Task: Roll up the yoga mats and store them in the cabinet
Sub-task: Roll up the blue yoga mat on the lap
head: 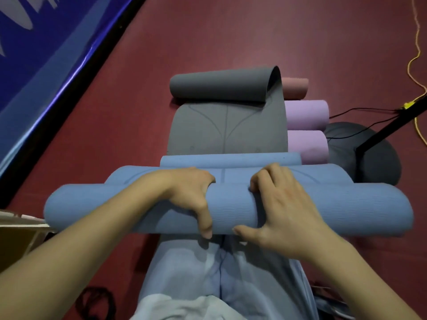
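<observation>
Roll axis crosswise under both hands

Blue mat roll (pixel 231 207) lies on the floor, long axis left to right, directly under your fingers. Left hand (pixel 194 195) and right hand (pixel 282 204) curl over its middle, thumbs beneath, equally near. Unrolled blue mat remains ahead; surface looks finely ribbed.

The single head view looked steeply down and forward from close above the blue mat (pixel 231 209), floor (pixel 231 31) stretching far ahead; no second view overlapped it.
</observation>
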`<state>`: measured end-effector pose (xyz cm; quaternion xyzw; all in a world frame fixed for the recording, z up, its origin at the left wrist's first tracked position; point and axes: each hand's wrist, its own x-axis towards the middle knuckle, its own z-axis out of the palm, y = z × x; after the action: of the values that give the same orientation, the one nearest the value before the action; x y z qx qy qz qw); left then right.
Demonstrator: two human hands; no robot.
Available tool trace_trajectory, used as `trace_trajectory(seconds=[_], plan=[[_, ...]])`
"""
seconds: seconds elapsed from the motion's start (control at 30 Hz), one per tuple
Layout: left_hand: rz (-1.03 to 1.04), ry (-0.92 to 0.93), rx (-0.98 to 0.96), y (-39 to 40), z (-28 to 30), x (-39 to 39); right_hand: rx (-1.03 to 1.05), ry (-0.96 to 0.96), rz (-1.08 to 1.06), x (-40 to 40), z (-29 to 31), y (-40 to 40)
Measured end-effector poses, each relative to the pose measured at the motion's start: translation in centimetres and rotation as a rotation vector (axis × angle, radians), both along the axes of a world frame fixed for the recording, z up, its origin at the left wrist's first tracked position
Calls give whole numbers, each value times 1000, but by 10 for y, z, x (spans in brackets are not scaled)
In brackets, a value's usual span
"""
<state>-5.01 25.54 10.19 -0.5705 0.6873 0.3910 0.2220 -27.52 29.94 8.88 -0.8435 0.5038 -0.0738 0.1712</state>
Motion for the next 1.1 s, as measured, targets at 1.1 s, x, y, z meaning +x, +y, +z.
trace_trajectory(seconds=[1.1], plan=[[98,239,-272,-1,-6,34,42,81,-106,13,1,5]])
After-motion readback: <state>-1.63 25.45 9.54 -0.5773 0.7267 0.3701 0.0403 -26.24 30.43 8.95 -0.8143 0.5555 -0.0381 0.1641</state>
